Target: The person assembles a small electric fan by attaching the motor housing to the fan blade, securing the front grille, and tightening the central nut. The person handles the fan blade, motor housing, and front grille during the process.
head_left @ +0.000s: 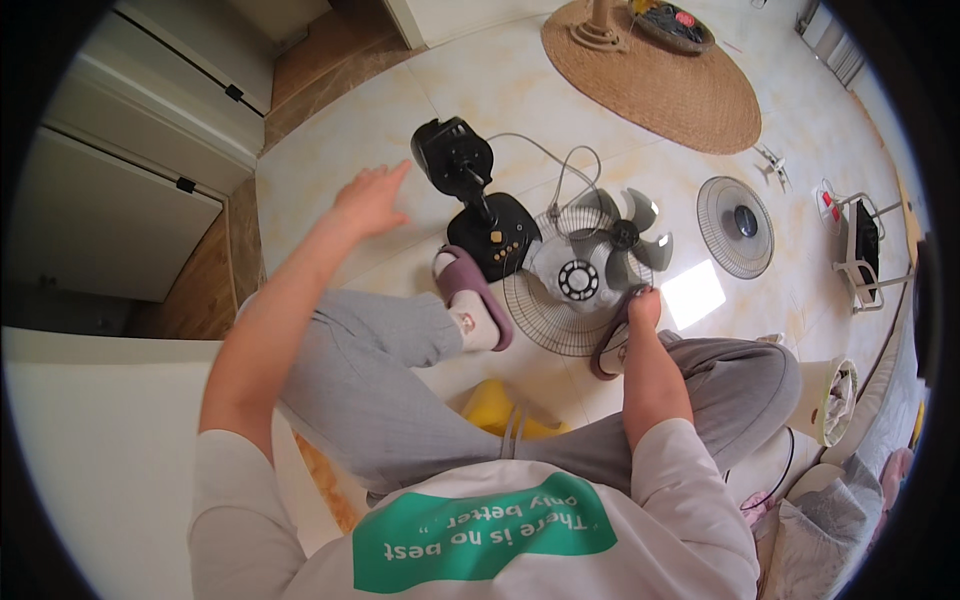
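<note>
My left hand (372, 202) is open, its index finger stretched toward the black fan motor head (452, 155) and just beside it. That head stands on a short pole above the black fan base (492, 235), which carries several buttons. Right of the base, a wire fan guard (545, 322) lies on the floor with a pale round hub part (578, 280) on it. The dark grey fan blades (625, 235) rest at its far right edge. My right hand (645, 308) is closed low by the guard's right rim and my slipper; what its fingers hold is too small to make out.
A second fan guard (736, 228) lies at the right. Beyond are a round woven mat (660, 85), a power strip (828, 204) and a small white-framed rack (868, 255). A grey cable (575, 165) loops behind the fan. A yellow object (490, 405) sits between my legs.
</note>
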Tool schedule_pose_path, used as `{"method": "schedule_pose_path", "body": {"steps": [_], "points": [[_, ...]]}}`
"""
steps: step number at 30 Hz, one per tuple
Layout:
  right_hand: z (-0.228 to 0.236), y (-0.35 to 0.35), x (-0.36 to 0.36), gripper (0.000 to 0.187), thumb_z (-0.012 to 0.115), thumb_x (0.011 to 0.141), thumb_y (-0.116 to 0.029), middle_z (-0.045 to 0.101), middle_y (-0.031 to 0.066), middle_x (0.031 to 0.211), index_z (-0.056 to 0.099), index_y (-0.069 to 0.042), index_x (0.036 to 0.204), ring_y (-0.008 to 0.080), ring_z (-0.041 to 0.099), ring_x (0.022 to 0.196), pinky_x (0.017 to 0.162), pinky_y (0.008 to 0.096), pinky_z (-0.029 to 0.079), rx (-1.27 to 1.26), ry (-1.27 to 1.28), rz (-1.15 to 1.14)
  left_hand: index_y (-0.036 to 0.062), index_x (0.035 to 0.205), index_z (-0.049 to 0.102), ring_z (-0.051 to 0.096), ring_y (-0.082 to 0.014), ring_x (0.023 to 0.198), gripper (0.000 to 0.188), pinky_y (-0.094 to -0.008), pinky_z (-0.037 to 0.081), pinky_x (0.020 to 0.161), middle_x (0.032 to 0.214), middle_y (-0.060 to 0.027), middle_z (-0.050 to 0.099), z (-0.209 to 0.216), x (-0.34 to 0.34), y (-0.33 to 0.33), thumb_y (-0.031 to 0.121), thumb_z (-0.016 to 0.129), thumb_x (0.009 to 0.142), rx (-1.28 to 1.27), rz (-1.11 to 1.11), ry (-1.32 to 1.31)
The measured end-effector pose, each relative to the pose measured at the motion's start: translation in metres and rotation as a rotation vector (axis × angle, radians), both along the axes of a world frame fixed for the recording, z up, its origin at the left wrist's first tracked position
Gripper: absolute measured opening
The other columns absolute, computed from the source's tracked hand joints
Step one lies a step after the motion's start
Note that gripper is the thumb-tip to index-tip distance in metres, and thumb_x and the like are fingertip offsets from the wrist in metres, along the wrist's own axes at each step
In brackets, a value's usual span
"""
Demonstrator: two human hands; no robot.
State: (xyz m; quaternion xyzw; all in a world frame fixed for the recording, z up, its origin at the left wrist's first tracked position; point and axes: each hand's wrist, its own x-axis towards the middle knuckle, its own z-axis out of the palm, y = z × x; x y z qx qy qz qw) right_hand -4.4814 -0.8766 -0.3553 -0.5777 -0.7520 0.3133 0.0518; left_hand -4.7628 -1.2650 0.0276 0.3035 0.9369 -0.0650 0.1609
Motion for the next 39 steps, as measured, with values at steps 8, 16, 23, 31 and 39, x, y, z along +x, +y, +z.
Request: {"method": "schedule_pose_path", "body": {"steps": [8,16,23,31,39], "points": [[0.118,-0.035,-0.091,0.05,0.066,0.082,-0.029,0.058,0.0185,0.125,0.055,-0.005,0.124,0.035,0.057,0.116,0.095,0.0453,0.046,0.052,-0.07,0.094,0.0245,0.154,0.012,0.022,-0.041,0.143,0.117,-0.0465,0.036,0.111,0.157,-0.0173,0.019,-0.032,-0.061,-0.001,0.018,0.086,0.064,0.147,-0.09,0.001],[0.279,-0.189,-0.236,0.065,0.073,0.083,-0.04,0.065,0.0198,0.106,0.048,0.0,0.127,0.0285,0.065,0.097,0.083,0.0374,0.051,-0.084,0.49,0.724,0.0238,0.152,0.017,0.03,-0.0363,0.139,0.121,-0.0445,0.04,0.108,0.154,-0.0145,0.026,-0.041,-0.088,0.038,0.013,0.089,0.055,0.302,-0.36,0.0],[0.262,-0.22,-0.252,0.051,0.077,0.08,-0.033,0.064,0.0139,0.081,0.051,0.001,0.109,0.026,0.066,0.076,0.067,0.0344,0.052,0.026,0.577,0.594,0.0202,0.15,0.02,0.052,-0.0347,0.119,0.117,-0.0417,0.048,0.096,0.131,-0.0165,0.049,-0.048,-0.095,0.04,0.003,0.086,0.056,0.519,-0.318,-0.252],[0.242,-0.221,-0.245,0.044,0.077,0.074,0.0,0.06,0.0158,0.1,0.052,0.0,0.11,0.0287,0.065,0.08,0.071,0.037,0.052,0.289,0.685,0.759,0.0179,0.151,0.019,0.042,-0.0329,0.13,0.123,-0.0395,0.045,0.104,0.144,-0.0081,0.043,-0.047,-0.098,0.041,0.001,0.088,0.05,0.484,-0.28,-0.292],[0.255,-0.206,-0.248,0.042,0.071,0.075,0.003,0.057,0.0156,0.106,0.054,-0.003,0.113,0.0308,0.063,0.093,0.074,0.0378,0.052,0.59,0.579,0.993,0.0185,0.151,0.018,0.044,-0.0332,0.129,0.122,-0.0408,0.046,0.102,0.141,-0.0101,0.046,-0.052,-0.093,0.047,0.007,0.089,0.053,0.42,-0.29,-0.204]]}}
